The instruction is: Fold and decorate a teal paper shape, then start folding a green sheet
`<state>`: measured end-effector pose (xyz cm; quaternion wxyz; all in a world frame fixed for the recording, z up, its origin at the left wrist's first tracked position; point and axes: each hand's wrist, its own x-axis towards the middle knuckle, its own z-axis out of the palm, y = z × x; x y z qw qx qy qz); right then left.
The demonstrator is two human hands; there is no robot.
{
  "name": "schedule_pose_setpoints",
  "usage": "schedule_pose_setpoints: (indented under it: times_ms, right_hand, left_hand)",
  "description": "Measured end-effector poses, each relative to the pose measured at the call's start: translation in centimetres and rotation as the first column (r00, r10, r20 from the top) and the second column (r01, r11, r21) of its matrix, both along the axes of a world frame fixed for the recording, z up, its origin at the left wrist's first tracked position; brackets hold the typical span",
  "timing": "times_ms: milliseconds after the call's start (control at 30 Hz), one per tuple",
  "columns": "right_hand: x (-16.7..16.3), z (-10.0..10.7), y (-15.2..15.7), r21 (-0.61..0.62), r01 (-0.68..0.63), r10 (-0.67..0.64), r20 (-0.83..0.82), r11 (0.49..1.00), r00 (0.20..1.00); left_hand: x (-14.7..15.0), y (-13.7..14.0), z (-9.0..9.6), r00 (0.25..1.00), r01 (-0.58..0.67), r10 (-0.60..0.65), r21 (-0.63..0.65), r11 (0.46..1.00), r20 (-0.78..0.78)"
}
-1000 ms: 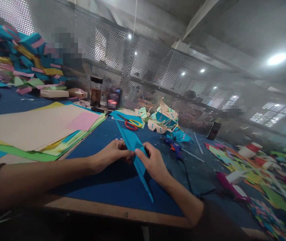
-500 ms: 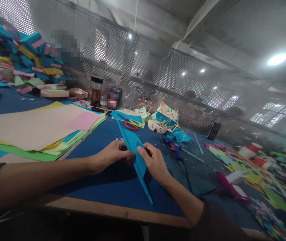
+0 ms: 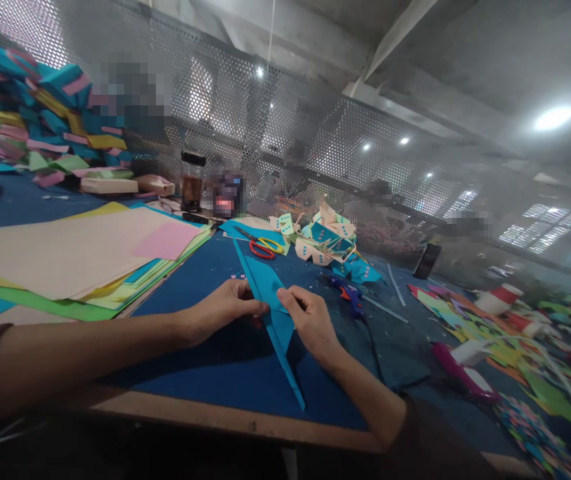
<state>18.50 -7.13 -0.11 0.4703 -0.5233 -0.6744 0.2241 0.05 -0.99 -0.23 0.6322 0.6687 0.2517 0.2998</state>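
Note:
A folded sheet of blue paper (image 3: 265,283) is held up at a slant over the table, its long folded edge running from far left to near right. On its left side my left hand (image 3: 233,307) grips that edge, thumb on top and fingers partly hidden behind. My right hand (image 3: 310,320) pinches the paper's right side between thumb and curled fingers. Beyond the paper lie scissors (image 3: 265,248) with red and yellow handles. A blue glue gun (image 3: 348,297) rests to the right of my right hand.
Stacked coloured paper sheets (image 3: 75,253) cover the table's left side. Dotted folded paper pieces (image 3: 328,237) are heaped at the back, near a lidded jar (image 3: 192,181). On the right lie a magenta-and-white tool (image 3: 463,377) and scattered paper cuttings (image 3: 545,387).
My right thumb and fingers have shifted slightly along the right side of the blue paper, where a flap edge now shows. My left hand stays in place.

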Motion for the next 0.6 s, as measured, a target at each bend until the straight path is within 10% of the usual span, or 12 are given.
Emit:
schedule_pose_setpoints:
  times_ms: [600]
  right_hand:
    - [0.44, -0.30, 0.21, -0.010, 0.017, -0.017, 0.000, 1.000, 1.000]
  left_hand:
    - [0.05, -0.13, 0.58, 0.996, -0.061, 0.065, -0.061, 0.996, 0.056]
